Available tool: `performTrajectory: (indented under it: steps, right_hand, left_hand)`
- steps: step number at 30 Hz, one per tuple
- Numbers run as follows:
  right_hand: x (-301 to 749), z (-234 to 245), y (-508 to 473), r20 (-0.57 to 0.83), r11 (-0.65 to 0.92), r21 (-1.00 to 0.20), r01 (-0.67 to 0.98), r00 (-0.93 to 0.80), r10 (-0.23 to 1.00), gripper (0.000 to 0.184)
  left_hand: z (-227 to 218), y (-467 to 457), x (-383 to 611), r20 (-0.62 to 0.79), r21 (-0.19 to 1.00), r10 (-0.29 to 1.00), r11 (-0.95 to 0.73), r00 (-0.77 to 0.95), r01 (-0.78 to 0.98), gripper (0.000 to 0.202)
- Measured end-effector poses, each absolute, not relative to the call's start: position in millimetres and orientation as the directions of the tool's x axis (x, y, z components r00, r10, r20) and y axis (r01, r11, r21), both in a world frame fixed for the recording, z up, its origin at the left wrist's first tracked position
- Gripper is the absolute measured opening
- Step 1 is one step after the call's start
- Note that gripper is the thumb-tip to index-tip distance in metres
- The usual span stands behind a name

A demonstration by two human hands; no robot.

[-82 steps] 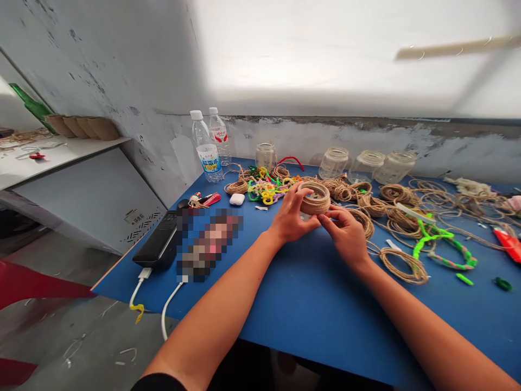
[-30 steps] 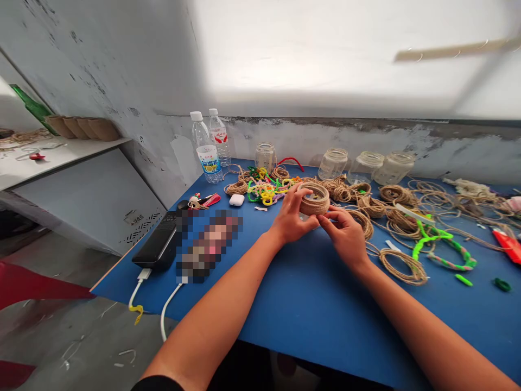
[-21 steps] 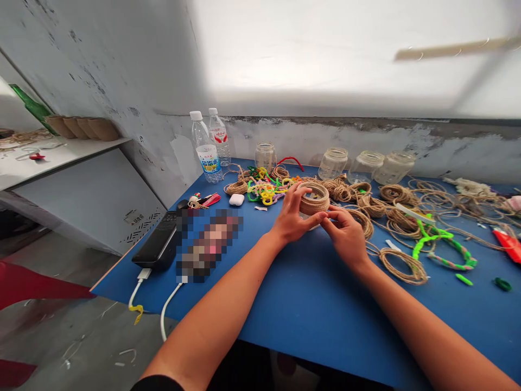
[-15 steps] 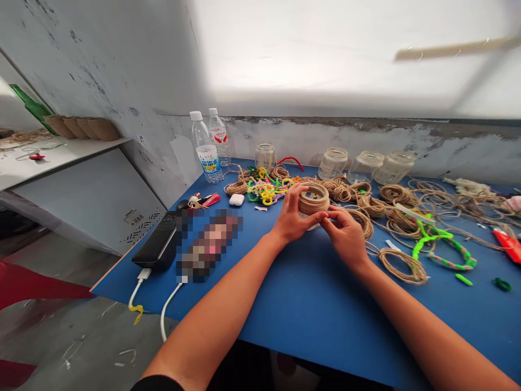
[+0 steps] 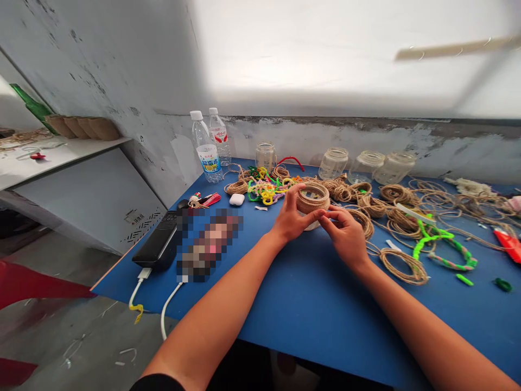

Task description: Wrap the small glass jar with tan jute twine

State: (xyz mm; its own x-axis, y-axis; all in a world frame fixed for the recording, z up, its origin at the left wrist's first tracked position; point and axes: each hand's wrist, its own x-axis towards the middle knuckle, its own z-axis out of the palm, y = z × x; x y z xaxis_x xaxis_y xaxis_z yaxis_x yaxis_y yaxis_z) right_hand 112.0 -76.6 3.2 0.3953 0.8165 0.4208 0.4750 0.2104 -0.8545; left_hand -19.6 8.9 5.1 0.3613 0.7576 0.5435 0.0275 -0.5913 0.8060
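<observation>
A glass jar [image 5: 312,224] stands upright, or nearly so, near the middle of the blue table, its neck wound with brown jute twine [image 5: 312,204]. My left hand [image 5: 293,216] curls around the jar's left side, with the thumb across the front. My right hand [image 5: 344,232] is closed at the jar's front right, thumb and forefinger pinched by the lower edge of the winding and close to my left thumb. The fingers hide whatever the pinch holds. Behind and right of the jar lie several twine coils [image 5: 401,266].
Several bare glass jars [image 5: 332,163] line the wall. Coloured pipe cleaners [image 5: 266,193] lie behind my left hand, and a green braided ring [image 5: 453,263] lies right. A white earphone case [image 5: 236,200], a black power bank [image 5: 157,241] and two plastic bottles [image 5: 207,155] are left.
The jar has tilted or shifted very slightly to the left in my hands, and the fingers have moved a little with it. Nothing else on the table has moved.
</observation>
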Motion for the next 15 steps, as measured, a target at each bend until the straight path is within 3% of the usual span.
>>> performTrajectory:
  steps: [5,15]
  right_hand:
    - [111.6,3.4,-76.3,0.420,0.210,-0.855,0.474,0.397,0.816,0.045]
    - [111.6,3.8,-76.4,0.432,0.215,-0.847,0.485,0.395,0.811,0.043]
  left_hand:
    - [7.2,7.9,-17.7,0.504,0.857,0.783,-0.506,0.366,-0.096,0.085]
    - [8.3,10.7,-18.9,0.499,0.862,0.780,-0.493,0.376,-0.122,0.088]
